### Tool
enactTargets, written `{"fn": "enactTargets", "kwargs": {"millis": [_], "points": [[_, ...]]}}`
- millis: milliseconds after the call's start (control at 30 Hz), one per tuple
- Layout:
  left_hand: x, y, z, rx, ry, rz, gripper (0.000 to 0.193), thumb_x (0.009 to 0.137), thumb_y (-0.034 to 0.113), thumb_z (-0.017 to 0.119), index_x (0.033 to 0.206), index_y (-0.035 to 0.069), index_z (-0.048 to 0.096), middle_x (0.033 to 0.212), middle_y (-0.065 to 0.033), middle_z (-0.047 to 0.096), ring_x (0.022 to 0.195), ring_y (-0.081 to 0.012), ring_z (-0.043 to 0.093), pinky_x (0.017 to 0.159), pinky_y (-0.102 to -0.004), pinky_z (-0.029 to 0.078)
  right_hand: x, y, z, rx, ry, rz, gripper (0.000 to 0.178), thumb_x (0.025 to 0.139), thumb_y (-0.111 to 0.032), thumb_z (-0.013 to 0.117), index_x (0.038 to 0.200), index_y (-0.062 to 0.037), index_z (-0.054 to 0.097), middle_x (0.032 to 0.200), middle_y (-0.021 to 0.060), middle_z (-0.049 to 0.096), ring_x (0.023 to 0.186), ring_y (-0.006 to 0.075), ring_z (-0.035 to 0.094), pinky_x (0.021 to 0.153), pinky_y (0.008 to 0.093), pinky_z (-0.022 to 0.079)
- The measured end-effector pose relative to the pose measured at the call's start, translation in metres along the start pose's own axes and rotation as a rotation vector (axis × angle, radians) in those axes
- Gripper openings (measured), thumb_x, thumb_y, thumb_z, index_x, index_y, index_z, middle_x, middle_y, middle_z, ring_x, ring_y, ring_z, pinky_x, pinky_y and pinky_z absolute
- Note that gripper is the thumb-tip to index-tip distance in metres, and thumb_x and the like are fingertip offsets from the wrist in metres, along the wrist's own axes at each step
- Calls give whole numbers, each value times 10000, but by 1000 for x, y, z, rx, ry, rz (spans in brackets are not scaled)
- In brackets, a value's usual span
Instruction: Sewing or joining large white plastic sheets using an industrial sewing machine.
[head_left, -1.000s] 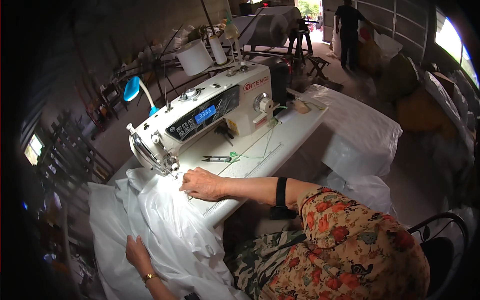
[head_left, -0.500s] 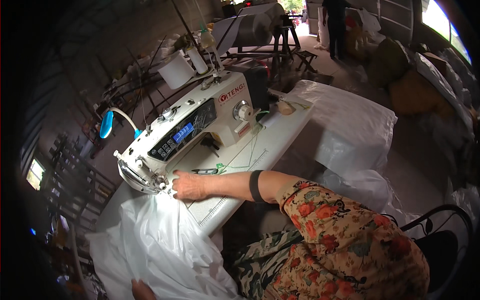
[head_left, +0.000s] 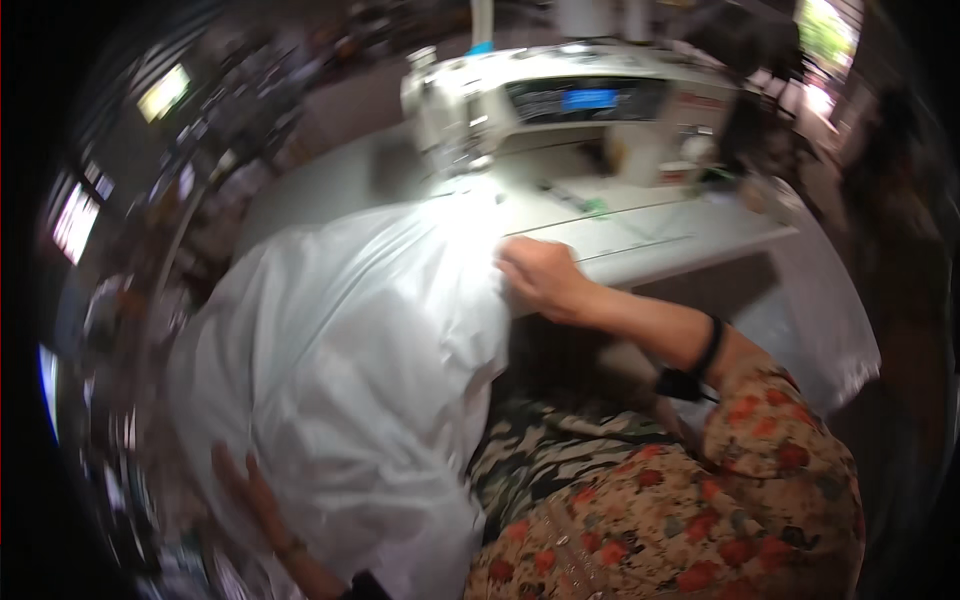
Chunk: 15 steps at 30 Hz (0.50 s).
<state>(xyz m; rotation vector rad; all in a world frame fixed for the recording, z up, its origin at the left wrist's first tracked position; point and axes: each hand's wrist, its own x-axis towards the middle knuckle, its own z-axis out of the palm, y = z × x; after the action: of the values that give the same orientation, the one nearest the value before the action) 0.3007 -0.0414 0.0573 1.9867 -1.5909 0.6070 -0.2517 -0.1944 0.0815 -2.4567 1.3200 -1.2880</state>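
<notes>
A broad white plastic-like sheet hangs in folds from the sewing machine down across the left side of my lap. Its top end lies in bright light under the needle area, where glare hides the stitching spot. At the sheet's right edge, just in front of the machine bed, my right hand is closed, thumb and fingers pinching that edge. Lower left, my left hand rests against the sheet with its fingers stretched and apart. The picture is smeared by motion.
On the white sewing table lie a small dark tool and green thread. More white sheeting hangs beyond the table's right end. Blurred clutter fills the left side, and a bright doorway shows at far right.
My view has swung left, so the machine appears higher and farther right. My right hand has come back from the needle area to the sheet's edge. More of my left hand shows.
</notes>
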Motion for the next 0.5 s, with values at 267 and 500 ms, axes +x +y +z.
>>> {"fn": "enactTargets", "kwargs": {"millis": [267,500], "points": [[-59,230,-130,-861,-516,32,241,867,143,686,1072,17,683,1020,-125,707,989,-292,662,875,-384,498,-144,-28,88,655,-672,610,655,844,-577,655,984,60,595,901,187,622,856,265,592,795,412,473],[-141,290,-65,-1156,-1045,233,261,890,119,659,1120,-3,668,1078,-149,693,1000,-288,654,889,-361,491,-122,-80,156,1140,-644,427,411,966,-291,519,1264,-12,566,1215,120,621,1114,216,574,949,343,458]]}}
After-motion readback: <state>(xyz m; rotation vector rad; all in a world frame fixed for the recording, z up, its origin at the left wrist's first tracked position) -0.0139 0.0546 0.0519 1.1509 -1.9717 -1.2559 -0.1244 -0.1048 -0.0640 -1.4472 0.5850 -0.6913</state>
